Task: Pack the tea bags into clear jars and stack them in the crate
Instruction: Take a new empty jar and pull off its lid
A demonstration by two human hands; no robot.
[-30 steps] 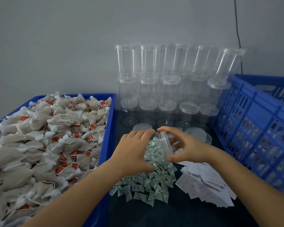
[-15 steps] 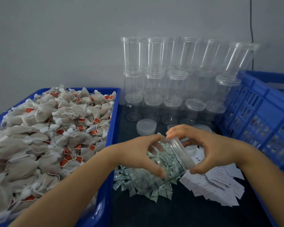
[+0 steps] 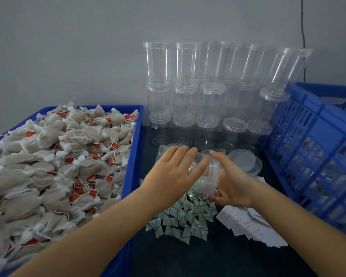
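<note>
The person has a clear jar (image 3: 200,172) tipped on its side above the pile of small green sachets (image 3: 186,218), the left hand (image 3: 172,176) wrapped over its body and the right hand (image 3: 231,184) curled round the mouth end, fingers at the lid rim; whether they are closing or opening it I can't tell. The risk I see is the tilt: if the lid sits crooked on the thread or the hands lose their hold on that smooth plastic, the jar could roll out and shed its contents over the sachets and the white paper slips (image 3: 250,224) just beside them. An elbow swung wide could also nudge the stacked empty jars (image 3: 186,84) by the wall, and one tower on the right already leans. The jar itself is see-through with a ribbed rim; what is inside is too blurred to name. The tea bags (image 3: 54,164), pale with red tags, lie heaped in the blue tray (image 3: 137,136) on the left, and the blue crate (image 3: 316,140) stands on the right
</note>
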